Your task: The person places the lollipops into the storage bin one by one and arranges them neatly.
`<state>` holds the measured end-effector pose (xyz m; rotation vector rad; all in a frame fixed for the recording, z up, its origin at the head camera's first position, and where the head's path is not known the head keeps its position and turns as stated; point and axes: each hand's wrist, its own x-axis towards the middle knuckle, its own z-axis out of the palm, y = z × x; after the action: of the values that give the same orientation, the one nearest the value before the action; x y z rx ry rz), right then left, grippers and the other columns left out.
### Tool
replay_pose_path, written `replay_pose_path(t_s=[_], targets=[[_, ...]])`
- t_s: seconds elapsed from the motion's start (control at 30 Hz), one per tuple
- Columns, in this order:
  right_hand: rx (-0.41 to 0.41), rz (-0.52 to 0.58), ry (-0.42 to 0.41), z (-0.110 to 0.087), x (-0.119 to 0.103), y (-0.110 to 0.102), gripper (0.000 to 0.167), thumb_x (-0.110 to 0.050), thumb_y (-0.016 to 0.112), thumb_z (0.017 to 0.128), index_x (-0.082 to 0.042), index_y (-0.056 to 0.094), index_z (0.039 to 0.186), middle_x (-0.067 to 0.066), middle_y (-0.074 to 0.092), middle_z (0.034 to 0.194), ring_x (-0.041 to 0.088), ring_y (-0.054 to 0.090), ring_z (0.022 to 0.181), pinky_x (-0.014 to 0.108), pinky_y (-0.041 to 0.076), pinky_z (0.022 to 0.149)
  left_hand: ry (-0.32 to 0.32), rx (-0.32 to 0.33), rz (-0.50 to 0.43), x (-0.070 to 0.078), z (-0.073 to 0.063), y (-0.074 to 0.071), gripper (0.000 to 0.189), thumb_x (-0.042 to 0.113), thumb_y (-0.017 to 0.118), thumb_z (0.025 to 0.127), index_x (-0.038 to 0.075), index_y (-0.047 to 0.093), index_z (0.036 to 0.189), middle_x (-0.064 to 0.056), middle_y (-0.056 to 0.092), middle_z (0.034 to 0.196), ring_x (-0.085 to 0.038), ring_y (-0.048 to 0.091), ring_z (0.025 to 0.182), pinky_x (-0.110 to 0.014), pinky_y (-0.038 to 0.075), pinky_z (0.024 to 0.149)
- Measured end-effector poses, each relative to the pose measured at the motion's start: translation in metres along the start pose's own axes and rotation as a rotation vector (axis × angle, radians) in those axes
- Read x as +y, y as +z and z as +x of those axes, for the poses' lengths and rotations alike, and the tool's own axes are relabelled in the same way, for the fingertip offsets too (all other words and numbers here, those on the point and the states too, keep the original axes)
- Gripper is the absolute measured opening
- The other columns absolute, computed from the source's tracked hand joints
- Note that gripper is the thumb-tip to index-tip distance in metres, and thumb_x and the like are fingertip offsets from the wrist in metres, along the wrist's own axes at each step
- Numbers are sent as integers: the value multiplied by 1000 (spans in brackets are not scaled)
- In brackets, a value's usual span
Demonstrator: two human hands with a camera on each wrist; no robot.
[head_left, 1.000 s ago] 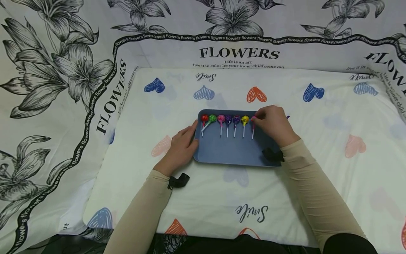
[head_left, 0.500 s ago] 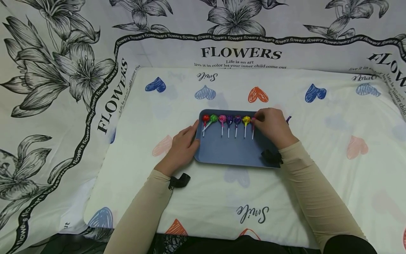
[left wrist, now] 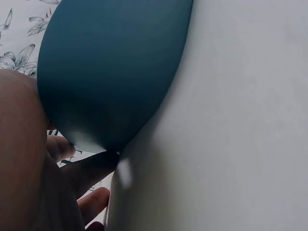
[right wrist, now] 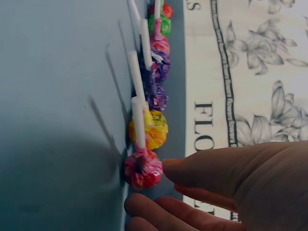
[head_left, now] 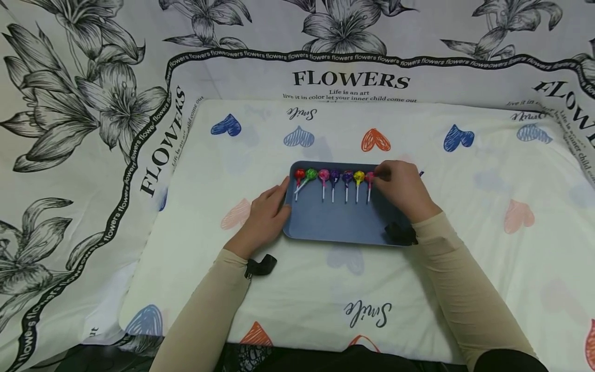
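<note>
Several wrapped lollipops, among them a red lollipop (head_left: 299, 174), a green lollipop (head_left: 311, 175) and a yellow lollipop (head_left: 359, 176), lie in a row along the far side of a blue-grey tray (head_left: 334, 222). My left hand (head_left: 266, 217) rests against the tray's left edge, its fingers at the rim. At the row's right end, my right hand (head_left: 405, 187) is beside a pink lollipop (right wrist: 143, 169). In the right wrist view the thumb tip meets its wrapper, while the other fingers sit apart below it. My right hand hides the tray's far right corner.
A white cloth (head_left: 483, 268) printed with hearts lies under the tray. Beyond it spreads a sheet (head_left: 241, 77) with black flower drawings. A small purple tip (head_left: 421, 173) shows just past my right hand.
My right fingers have drawn slightly right off the pink lollipop, so more of its head shows. One purple lollipop sits slightly nearer the yellow one. The left hand stays at the tray.
</note>
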<state>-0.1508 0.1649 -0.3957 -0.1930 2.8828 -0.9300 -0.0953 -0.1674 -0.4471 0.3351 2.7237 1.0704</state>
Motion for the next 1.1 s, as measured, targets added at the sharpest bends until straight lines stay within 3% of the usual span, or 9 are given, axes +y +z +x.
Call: replay_pose_path(t_s=[0.27,0.63,0.87,1.1], targets=[[106,38,-20,-16,2,-12,22,-14,66,101,3,76,111,23,74,110,36,66,93,53,56,83,-10,-5,-4,2,-1,-1,70,32,41,106,28,15,171,-7,33,171,-31,21,159,-59,11,127],[130,33,25,-28,12,-27,25,-20,65,103,1,76,111,22,75,107,33,67,87,40,54,71,-17,-1,-30,3,-1,0,67,32,41,107,30,17,170,-8,32,171,-33,20,159,-63,12,126],[147,44,34,-35,21,-34,25,-19,66,102,1,76,111,21,75,106,33,67,90,43,55,76,-36,-1,-35,2,-1,1,67,34,41,108,33,16,170,-6,31,172,-32,19,160,-62,12,126],[110,52,15,-46,27,-38,27,-23,66,104,0,76,114,20,75,108,33,68,96,41,54,76,-26,-4,-30,1,0,2,68,34,42,108,33,15,170,-7,31,172,-34,19,160,-63,13,126]])
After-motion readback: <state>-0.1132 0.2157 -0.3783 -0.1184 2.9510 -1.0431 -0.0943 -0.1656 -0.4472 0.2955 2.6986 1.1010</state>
